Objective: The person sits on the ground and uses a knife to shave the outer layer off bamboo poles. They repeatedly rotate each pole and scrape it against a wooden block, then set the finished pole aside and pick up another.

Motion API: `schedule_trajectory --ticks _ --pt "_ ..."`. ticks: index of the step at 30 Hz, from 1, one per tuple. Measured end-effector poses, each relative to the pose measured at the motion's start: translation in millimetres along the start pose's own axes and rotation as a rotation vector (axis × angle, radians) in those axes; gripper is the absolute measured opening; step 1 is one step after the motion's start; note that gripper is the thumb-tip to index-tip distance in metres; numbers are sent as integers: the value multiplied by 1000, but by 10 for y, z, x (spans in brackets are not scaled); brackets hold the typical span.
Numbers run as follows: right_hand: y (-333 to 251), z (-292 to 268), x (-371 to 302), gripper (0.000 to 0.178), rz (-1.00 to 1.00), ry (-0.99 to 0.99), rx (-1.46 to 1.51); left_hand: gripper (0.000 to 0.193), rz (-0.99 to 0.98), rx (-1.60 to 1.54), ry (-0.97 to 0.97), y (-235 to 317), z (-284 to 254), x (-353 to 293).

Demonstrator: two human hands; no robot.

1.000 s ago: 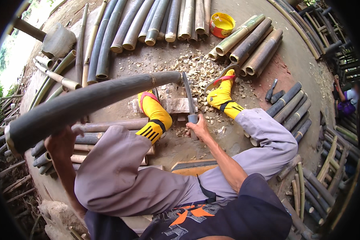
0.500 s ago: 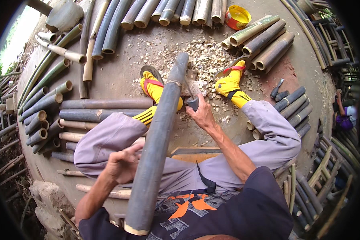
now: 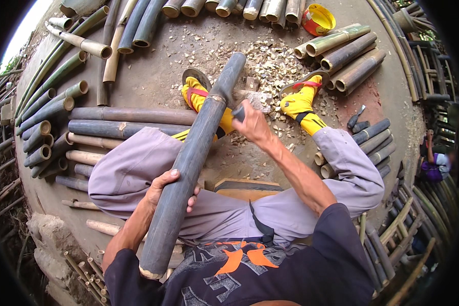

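Head view: left grip (image 3: 163, 188) clamps the dark bamboo pole (image 3: 191, 153) slanting past the left of the wooden block (image 3: 259, 100), right grip (image 3: 254, 125) wraps a tool handle (image 3: 238, 113) nearer the person, and chips (image 3: 270, 64) beyond suggest cutting done, this pole seemingly unfinished

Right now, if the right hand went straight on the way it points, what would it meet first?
Probably the dark bamboo pole, near its ring, just beyond the handle that the right hand grips. Depth is unclear from one view, so it might pass above or below.
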State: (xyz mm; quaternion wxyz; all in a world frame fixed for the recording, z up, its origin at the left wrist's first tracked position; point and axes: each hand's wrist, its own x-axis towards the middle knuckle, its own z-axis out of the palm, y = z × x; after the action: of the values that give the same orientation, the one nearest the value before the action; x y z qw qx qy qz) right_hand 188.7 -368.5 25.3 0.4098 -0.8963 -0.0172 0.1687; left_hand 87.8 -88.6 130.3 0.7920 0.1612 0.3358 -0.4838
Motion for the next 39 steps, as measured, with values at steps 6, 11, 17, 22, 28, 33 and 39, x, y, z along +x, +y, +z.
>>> schedule_trajectory --ticks 6,11,17,22,28,33,39 --pt "-94 2 -209 21 -491 36 -138 59 44 4 -74 -24 -12 47" --pt "19 -47 94 24 24 -111 15 59 53 17 -88 21 -86 78" --pt "24 18 166 24 -12 -23 -29 67 78 5 -61 -60 -214 65" --pt "-216 108 -151 25 -384 -42 -51 65 39 -87 -102 15 -212 117" --pt "-115 -44 129 32 -34 -76 56 58 59 -10 -96 9 -211 141" --pt "50 107 131 33 -35 -25 11 58 87 -88 -163 -9 -239 193" --pt "-225 104 -85 30 -468 10 -168 58 110 -66 -123 71 -145 169"
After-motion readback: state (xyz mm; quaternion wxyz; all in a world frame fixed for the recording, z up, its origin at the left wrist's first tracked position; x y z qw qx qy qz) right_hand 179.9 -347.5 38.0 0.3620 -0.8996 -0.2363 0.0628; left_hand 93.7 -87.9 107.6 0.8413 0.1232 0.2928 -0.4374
